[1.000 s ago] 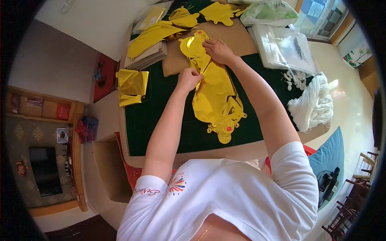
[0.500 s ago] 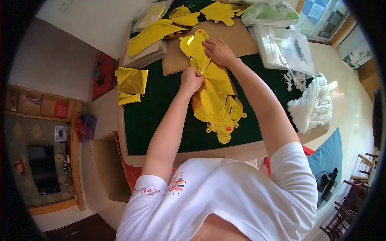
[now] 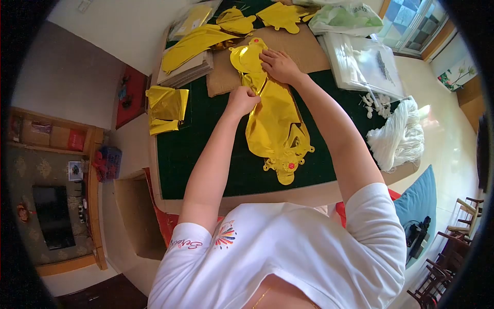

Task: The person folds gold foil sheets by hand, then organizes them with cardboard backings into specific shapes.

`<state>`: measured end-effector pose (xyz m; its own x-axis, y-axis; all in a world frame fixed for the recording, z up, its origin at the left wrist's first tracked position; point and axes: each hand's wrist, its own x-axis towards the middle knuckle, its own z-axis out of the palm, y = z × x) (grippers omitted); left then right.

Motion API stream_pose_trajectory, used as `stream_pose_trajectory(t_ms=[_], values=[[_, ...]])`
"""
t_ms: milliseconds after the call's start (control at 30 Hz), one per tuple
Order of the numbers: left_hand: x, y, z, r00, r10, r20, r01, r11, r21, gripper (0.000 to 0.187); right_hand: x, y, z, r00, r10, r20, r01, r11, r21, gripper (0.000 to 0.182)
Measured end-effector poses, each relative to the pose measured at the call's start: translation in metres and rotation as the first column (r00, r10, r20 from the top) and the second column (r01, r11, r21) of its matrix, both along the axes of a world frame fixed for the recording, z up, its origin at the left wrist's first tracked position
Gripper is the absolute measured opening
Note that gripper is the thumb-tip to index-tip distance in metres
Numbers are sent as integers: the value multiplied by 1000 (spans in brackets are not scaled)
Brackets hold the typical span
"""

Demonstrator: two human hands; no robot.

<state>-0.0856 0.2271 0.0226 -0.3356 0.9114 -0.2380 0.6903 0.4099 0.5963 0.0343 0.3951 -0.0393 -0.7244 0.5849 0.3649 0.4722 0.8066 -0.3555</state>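
A long gold foil piece (image 3: 272, 116) lies on the dark green cloth, its upper end on brown cardboard. Small tabs and a red dot show at each end. My left hand (image 3: 243, 101) is closed at the left edge of its narrow middle, thumb and forefinger pinched on the foil. My right hand (image 3: 279, 66) lies flat with fingers spread over the right side of the upper end.
More gold foil pieces (image 3: 198, 47) lie at the back, some on a stack of boards. A folded gold sheet (image 3: 167, 109) is at the left. Clear plastic bags (image 3: 366, 64) and a bundle of white string (image 3: 399, 136) are at the right.
My left hand has shifted very slightly left at the foil's middle, and the creases there look a little different. My right hand stays in place on the upper end.
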Motion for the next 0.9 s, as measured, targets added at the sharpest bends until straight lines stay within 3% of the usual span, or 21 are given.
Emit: stream_pose_trajectory(t_ms=[433, 633, 733, 800, 833, 900], values=[[-1, 3, -7, 999, 41, 9, -42, 996, 82, 28, 2, -10, 5, 996, -46, 78, 40, 996, 76, 50], [7, -2, -4, 997, 76, 1, -76, 994, 72, 21, 3, -13, 9, 991, -60, 119, 52, 996, 69, 52], [10, -5, -8, 997, 41, -68, -29, 985, 173, 19, 3, -14, 10, 990, -64, 122, 56, 996, 70, 52], [12, -7, -8, 993, 79, 92, -101, 958, 268, 15, 4, -13, 10, 990, -62, 123, 55, 997, 61, 52], [11, -9, -12, 993, 82, 89, -104, 957, 270, 15, 2, -12, 9, 991, -57, 121, 51, 997, 52, 52], [6, -14, -27, 951, 157, -267, 38, 797, 602, 18, 1, -10, 7, 992, -57, 112, 50, 997, 64, 52]])
